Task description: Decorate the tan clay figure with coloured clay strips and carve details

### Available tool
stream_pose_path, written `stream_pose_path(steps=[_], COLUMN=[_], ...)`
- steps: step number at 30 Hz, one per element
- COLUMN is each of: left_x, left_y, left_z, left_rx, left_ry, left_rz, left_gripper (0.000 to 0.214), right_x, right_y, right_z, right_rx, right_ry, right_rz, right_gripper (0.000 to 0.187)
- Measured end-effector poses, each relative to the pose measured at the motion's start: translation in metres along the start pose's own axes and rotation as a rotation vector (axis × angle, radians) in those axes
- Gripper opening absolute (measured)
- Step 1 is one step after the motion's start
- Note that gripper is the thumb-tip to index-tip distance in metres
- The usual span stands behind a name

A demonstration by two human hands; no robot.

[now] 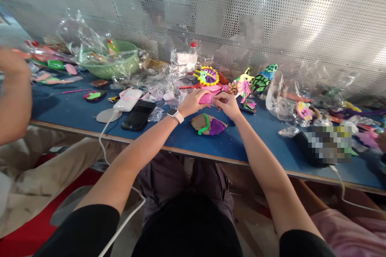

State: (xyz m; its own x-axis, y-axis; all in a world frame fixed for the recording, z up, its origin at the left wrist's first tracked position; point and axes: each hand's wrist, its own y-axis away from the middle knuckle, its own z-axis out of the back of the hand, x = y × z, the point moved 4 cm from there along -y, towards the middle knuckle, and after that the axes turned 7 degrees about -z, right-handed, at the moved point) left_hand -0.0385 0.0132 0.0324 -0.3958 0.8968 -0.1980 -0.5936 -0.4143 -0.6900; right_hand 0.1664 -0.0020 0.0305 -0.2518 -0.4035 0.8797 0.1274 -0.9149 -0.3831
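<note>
My left hand (pixel 191 103) is closed on a pink packet (pixel 205 98) that looks like modelling clay in a clear wrapper. At the packet's right end, the fingers of my right hand (pixel 228 104) are pinched on the clear wrapper edge. Just below my hands lies a leaf-shaped base (pixel 197 121) with a green strip and a purple clay patch on it. Behind my hands stand a yellow-rimmed purple clay figure (pixel 208 76), a yellow and pink clay figure (pixel 245 84) and a green and black clay figure (pixel 261 83).
Left of me are a black phone (pixel 138 116), a white power bank (pixel 128 100) with a cable, and a green basket (pixel 116 66). A perforated metal panel (pixel 211 12) rises behind the blue table (pixel 177 138). Plastic wrappers lie around; people sit on both sides.
</note>
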Motion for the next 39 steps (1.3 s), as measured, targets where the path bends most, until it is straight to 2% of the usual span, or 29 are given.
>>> stream_pose_path(steps=[9,23,27,30,35,39], left_x=[-0.002,-0.004,-0.002,0.003,0.009,0.006], left_y=[0.001,0.002,0.0,-0.002,-0.004,-0.003], left_z=[-0.005,-0.009,-0.005,0.0,0.002,0.0], left_rx=[0.031,0.031,0.048,0.038,0.038,0.031], left_ry=[0.006,-0.067,-0.07,-0.08,-0.102,-0.083], left_rz=[-0.026,-0.085,-0.075,-0.063,0.0,0.036], left_gripper=[0.047,0.05,0.05,0.046,0.045,0.046], right_x=[0.003,0.016,0.014,0.007,-0.004,-0.001], right_y=[0.004,0.008,0.004,0.0,-0.005,-0.004], right_z=[-0.006,-0.015,-0.011,-0.003,0.008,0.007], right_rx=[0.045,0.088,0.113,0.141,0.068,-0.018], right_ry=[-0.035,0.033,0.075,0.065,0.046,0.02], right_rz=[-0.14,-0.134,-0.084,-0.112,-0.167,-0.081], right_gripper=[0.05,0.061,0.061,0.059,0.06,0.057])
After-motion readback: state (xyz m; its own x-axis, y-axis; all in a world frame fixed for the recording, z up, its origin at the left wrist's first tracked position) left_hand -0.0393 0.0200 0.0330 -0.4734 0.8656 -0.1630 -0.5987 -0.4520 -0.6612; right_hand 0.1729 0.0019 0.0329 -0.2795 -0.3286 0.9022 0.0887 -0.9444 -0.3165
